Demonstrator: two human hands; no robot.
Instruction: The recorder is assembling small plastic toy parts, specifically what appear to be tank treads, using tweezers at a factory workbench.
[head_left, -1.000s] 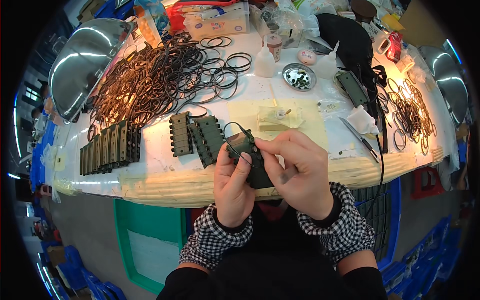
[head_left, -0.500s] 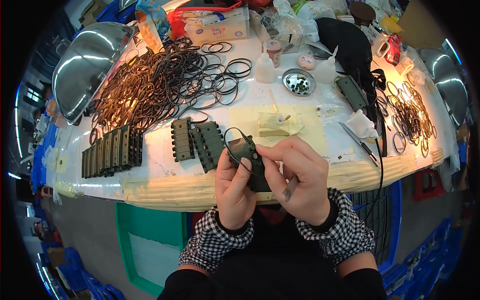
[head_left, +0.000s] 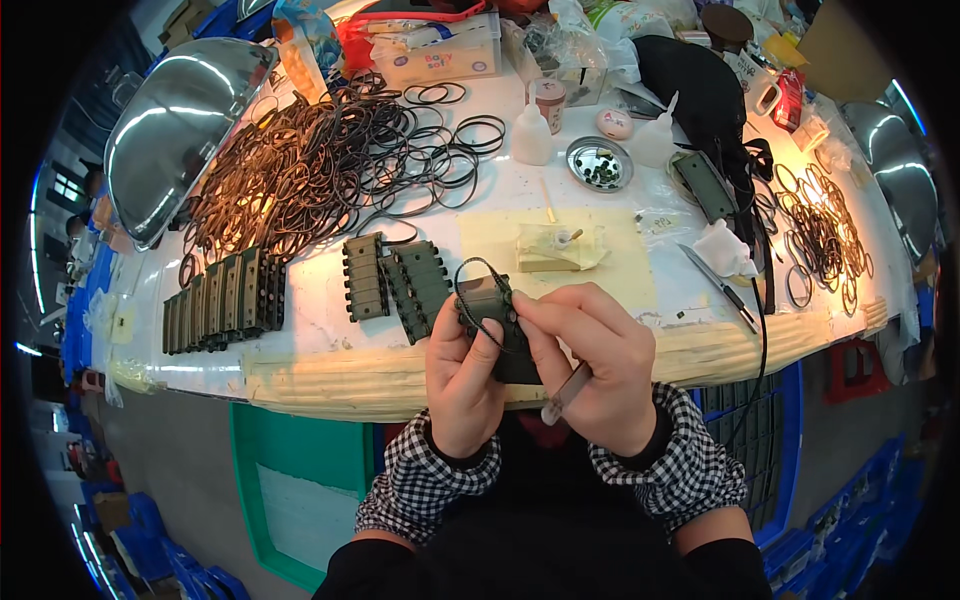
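My left hand is closed on a dark green ribbed block at the table's near edge. A thin dark loop of cord curves over the block and under my left thumb. My right hand pinches at the block's right side with thumb and forefinger; what lies between those fingertips is too small to make out. A flat metal tool is tucked in the same hand, its blunt end sticking out below. Just beyond my left hand lie an olive-brown block and green blocks of similar shape.
Similar blocks stand in a row at left, before a heap of dark loops. A metal dish of small dark bits sits among white squeeze bottles. A knife lies at right, near a black cable.
The metal tool has swung in my right hand, its free end now lower and further left. Both hands stay at the block, barely shifted.
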